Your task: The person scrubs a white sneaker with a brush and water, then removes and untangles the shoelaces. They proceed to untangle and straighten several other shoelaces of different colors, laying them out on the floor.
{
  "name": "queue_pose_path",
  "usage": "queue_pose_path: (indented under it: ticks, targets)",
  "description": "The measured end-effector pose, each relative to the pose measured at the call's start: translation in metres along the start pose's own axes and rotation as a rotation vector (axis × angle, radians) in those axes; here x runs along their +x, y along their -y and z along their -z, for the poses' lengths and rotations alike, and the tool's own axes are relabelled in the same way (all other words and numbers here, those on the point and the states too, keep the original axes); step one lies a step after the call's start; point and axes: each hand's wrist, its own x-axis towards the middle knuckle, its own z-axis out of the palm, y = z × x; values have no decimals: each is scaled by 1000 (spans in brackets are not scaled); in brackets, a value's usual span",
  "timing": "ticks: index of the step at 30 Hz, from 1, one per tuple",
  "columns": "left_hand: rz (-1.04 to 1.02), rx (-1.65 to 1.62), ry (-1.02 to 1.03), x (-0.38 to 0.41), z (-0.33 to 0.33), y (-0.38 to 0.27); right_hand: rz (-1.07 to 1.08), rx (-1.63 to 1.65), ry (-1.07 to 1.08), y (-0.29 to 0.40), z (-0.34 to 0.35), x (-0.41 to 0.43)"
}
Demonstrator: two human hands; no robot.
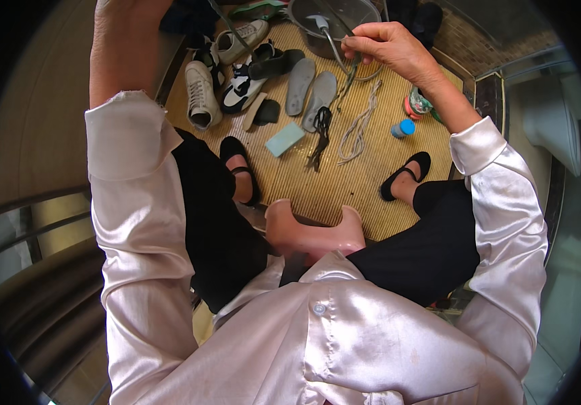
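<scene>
My right hand (pixel 384 48) is raised at the upper right, thumb and fingers pinching a dark greenish shoelace (pixel 352 76). Its loose end dangles below the fingers, and another stretch runs up out of the picture. My left forearm (pixel 126 55) reaches past the top edge, so the left hand is out of view. A second dark strand (pixel 232 24) slants down from the top near that arm. Below lie two grey insoles (pixel 300 86), a bundle of black shoelaces (pixel 321 131) and a bundle of white shoelaces (pixel 360 126) on the bamboo-slat mat (pixel 315 182).
Off-white sneakers (pixel 200 93) and a black-and-white sneaker (pixel 242 88) stand at the left. Behind is a dark translucent basin (pixel 315 43) with a shower head (pixel 318 23). A pale green block (pixel 285 139), a blue-capped container (pixel 403 128) and a pink plastic stool (pixel 315 238) are nearer.
</scene>
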Motion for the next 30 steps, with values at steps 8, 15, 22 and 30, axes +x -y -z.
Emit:
queue_pose_path:
  ticks: [8, 15, 22, 30]
  targets:
    - [212, 188, -115, -2, 31, 26, 18, 242, -21, 32, 21, -3]
    - [415, 338, -193, -15, 14, 68, -3, 628, -48, 109, 24, -7]
    - [451, 666, -84, -23, 4, 89, 16, 839, 22, 119, 27, -15]
    - [529, 569, -10, -30, 2, 107, 95, 924, 83, 123, 31, -14]
